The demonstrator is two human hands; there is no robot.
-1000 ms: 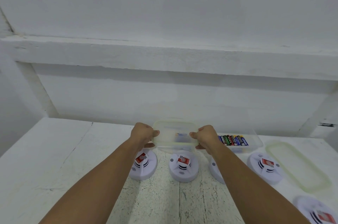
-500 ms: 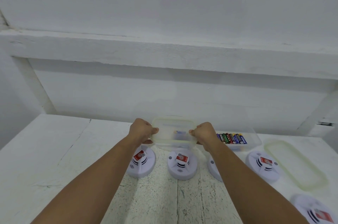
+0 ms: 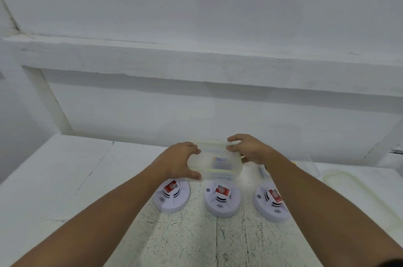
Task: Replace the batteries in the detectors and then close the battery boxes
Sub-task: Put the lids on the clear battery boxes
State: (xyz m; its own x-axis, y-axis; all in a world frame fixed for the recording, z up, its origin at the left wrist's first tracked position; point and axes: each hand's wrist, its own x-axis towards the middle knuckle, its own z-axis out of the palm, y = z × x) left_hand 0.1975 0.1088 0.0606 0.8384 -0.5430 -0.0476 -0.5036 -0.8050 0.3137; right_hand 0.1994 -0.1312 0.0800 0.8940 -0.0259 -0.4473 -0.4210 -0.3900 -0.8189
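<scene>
Both my hands hold a small clear plastic battery box (image 3: 216, 163) with its lid on, raised a little above the table. My left hand (image 3: 178, 161) grips its left end, thumb at the near corner. My right hand (image 3: 246, 149) grips the far right corner. A few batteries show through the box wall. Three white round detectors stand in a row below: left detector (image 3: 172, 198), middle detector (image 3: 222, 200), right detector (image 3: 272, 204), each with a red-labelled battery on top.
A second clear box (image 3: 309, 163) sits behind my right forearm, mostly hidden. A loose translucent lid (image 3: 357, 192) lies at the right on the white table (image 3: 54, 179). A white wall with a ledge rises behind.
My hands have shifted their hold on the box and turned it; the right hand is now at the far corner. The view moved right, hiding the second box and further detectors.
</scene>
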